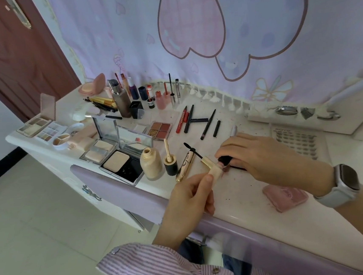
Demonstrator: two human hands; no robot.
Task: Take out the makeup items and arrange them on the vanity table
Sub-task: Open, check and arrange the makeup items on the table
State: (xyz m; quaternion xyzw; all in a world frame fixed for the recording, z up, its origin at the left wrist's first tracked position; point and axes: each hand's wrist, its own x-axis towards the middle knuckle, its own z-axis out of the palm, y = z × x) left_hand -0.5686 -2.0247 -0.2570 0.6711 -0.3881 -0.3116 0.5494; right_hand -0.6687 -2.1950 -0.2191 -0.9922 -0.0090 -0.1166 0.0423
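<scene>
**Lip gloss tube held over the vanity's front edge**

The left hand (190, 199) pinches a small pale tube (216, 171) between thumb and fingers, just above the vanity table (244, 200). The right hand (259, 156), wearing a grey watch (341, 185), curls its fingers round the tube's black cap (225, 160), which touches the tube's mouth. Just left of the tube lies a gold mascara (186, 165) with unreadable lettering, its wand out. Further left stand an open foundation bottle (152, 163), holding beige liquid, and its applicator cap (170, 162). Beyond those sits an open powder compact (123, 165). Far right of the tube, a lash tray (298, 141) reads "XOYO". A heart-printed curtain (210, 30) hangs behind; a brown door (13, 58) stands left.
</scene>
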